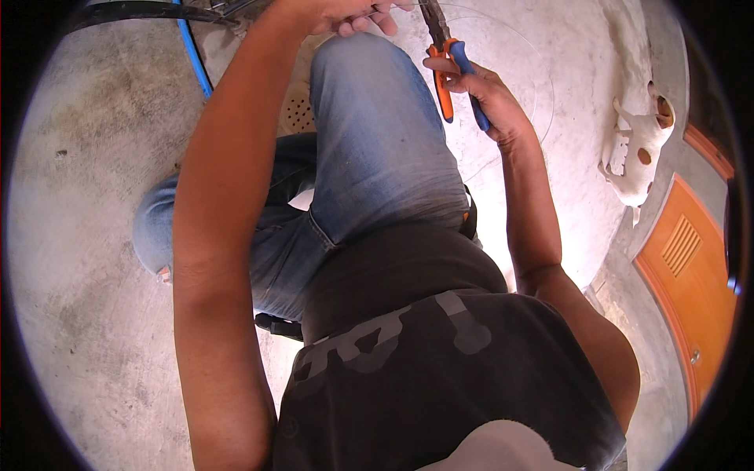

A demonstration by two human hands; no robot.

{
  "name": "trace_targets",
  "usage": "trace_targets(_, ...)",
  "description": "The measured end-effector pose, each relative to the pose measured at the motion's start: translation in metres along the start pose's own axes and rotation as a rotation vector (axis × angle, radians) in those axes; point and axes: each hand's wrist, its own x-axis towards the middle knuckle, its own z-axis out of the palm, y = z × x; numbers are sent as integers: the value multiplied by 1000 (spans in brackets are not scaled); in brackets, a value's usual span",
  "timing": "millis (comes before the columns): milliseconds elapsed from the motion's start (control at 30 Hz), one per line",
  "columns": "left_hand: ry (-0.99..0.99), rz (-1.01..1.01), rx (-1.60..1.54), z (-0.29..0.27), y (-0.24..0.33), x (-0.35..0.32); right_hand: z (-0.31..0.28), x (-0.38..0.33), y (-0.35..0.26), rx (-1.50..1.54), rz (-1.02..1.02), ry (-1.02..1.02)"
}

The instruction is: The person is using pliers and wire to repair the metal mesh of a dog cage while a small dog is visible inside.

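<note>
My right hand [481,88] grips a pair of pliers [458,78] with orange and blue handles, its dark jaws pointing up toward the top edge. My left hand [351,16] is at the top edge above my raised knee, fingers pinched together on something thin that I cannot make out. A thin clear wire or line curves across the floor [78,235] to the right of the pliers. My jeans-clad knee [361,86] sits between the two hands.
I crouch on a bare concrete floor. A white dog [640,145] lies at the upper right. An orange door [691,267] lies along the right edge. A blue tube [194,59] and a black curved bar [141,11] are at the upper left.
</note>
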Motion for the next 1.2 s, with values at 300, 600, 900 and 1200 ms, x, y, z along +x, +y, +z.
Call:
trace_targets(300,23,35,8,4,-3,-3,5,19,2,-40,-39,46)
trace_targets(600,15,94,-108,1,-12,3,2,20,7,22,-103,36)
trace_targets(900,11,149,-79,-1,-6,5,3,22,7,59,-121,9)
trace_targets(1200,35,40,-18,-7,-9,3,15,30,9,-39,-137,105)
